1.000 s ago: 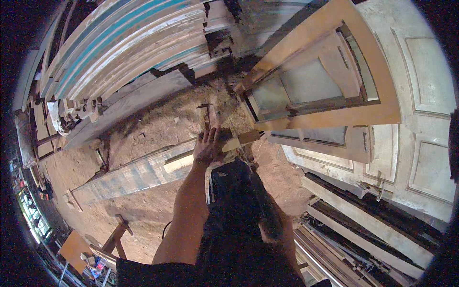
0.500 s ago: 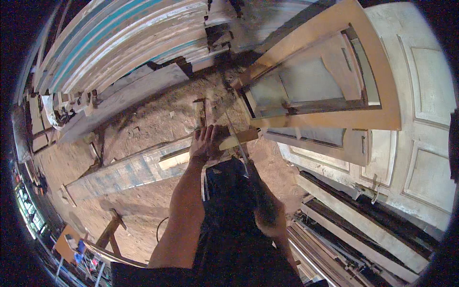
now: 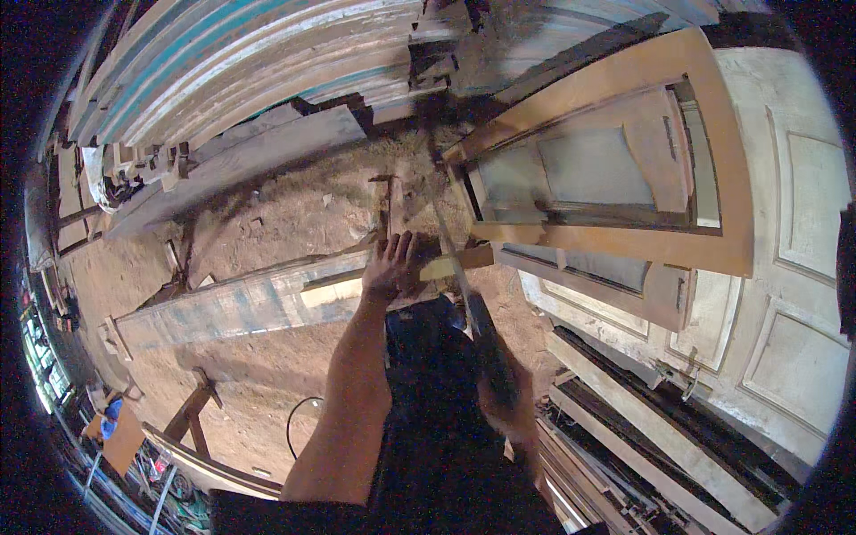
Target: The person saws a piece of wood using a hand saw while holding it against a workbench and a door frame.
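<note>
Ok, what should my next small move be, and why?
I'd suggest one steady stroke of the saw, with your left hand pressing down. Your right hand seems to grip the saw, the blade crosses the piece of wood, and your left hand rests on wood to the blade's left, clear of it. I can't tell how deep any cut is.

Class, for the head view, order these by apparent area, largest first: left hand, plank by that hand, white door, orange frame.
White door and orange frame: too alike to rank surely.
Plank.
Left hand, smallest.
</note>
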`<state>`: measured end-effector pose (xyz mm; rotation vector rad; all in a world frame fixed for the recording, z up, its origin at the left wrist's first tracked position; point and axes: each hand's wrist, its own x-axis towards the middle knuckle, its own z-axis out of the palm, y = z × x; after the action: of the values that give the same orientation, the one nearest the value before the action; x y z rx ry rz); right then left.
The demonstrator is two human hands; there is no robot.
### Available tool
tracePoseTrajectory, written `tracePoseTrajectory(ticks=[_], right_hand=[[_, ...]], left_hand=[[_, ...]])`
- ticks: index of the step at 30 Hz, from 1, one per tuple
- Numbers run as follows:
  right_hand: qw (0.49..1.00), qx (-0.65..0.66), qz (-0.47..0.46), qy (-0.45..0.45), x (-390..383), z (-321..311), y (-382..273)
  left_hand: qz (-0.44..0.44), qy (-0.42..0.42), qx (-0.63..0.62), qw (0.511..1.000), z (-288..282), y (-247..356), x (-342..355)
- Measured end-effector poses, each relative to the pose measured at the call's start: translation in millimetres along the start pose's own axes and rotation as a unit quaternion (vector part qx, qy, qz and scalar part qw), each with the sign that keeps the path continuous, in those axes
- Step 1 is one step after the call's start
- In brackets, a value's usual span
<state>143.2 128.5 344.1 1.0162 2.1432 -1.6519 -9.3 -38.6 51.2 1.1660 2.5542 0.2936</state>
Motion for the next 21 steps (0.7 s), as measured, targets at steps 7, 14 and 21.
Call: tracePoseTrajectory(ticks=[7,14,21], right_hand=[[0.999,-0.019,0.037,0.003,-14.8,-8.1,-28.6],[1.0,-0.001,-0.008,-0.015,9.7,4.9,-0.7],[0.999,-0.02,0.038,-0.002,-20.8,-10.1,-30.2]], left_hand=[[0.013,-0.015,-0.039,0.999,-9.4,3.1,9.6],[0.041,0.027,0.064,0.997,19.9,-7.0,-5.3],[0.035,0.019,0.019,0.999,-5.8,2.1,2.3]])
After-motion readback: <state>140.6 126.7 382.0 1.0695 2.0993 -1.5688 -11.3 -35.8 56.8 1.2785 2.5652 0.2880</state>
